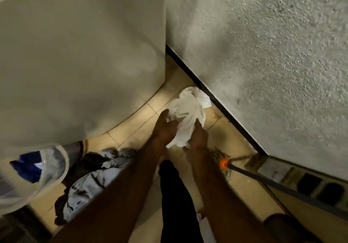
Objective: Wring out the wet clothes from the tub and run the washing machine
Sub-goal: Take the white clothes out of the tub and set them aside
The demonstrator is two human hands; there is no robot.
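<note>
Head cam looking pretty much straight down. Both hands are bunched into a white cloth [188, 112], held up over the tiled floor [131, 129]. The left hand [164, 127] has its fingers curled into the left side of the fabric, and the right hand [197, 137] is clamped round the lower right part. The top of the cloth puffs out loose above the knuckles, close to the floor's right edge where the dark baseboard [216, 99] runs under the rough plaster wall [263, 54].

The washing machine [75, 54] is the big white body filling the upper left, its bottom edge just left of the hands. Down at the floor's left side there's a heap of grey and dark clothes [90, 178]. Next to that is a see-through plastic container [50, 167] with something blue in it, probably the tub, but it's blurry so can't swear to it.

On the right, a mop [224, 164] with an orange collar lies just beside the right wrist. A power strip [310, 184] sits along the wall edge further right.
</note>
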